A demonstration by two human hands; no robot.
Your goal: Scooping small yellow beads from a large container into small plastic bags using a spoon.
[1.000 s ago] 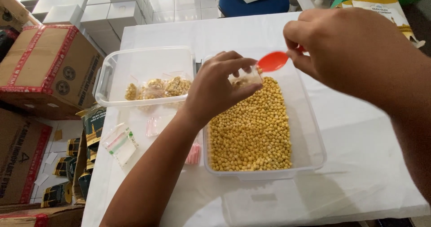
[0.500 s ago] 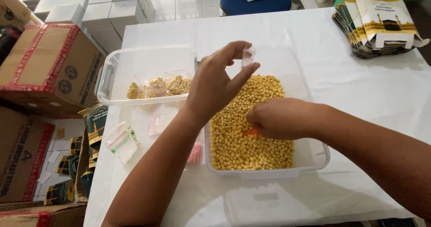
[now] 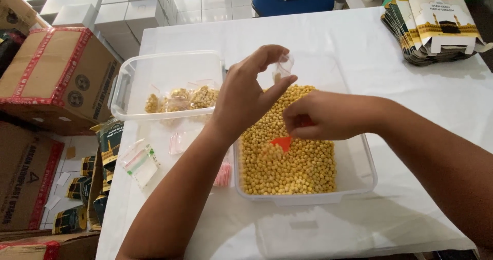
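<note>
My left hand (image 3: 250,96) pinches a small clear plastic bag (image 3: 281,68) above a clear tub (image 3: 359,173) filled with yellow beans (image 3: 303,167). A few beans sit in the bag's bottom. My right hand (image 3: 328,116) grips a small red scoop (image 3: 282,143), whose tip digs into the beans near the tub's middle. To the left stands a second clear tub (image 3: 154,80) holding several filled little bags of beans (image 3: 179,98).
A white table (image 3: 359,49) carries a stack of printed cardboard sleeves (image 3: 436,26) at the far right. Empty zip bags (image 3: 138,160) lie at the left edge. Cardboard boxes (image 3: 56,75) and dark packets (image 3: 110,136) sit on the floor to the left.
My right hand came down from above the tub's far end, where the scoop was at the bag, into the beans. The left hand stayed holding the bag.
</note>
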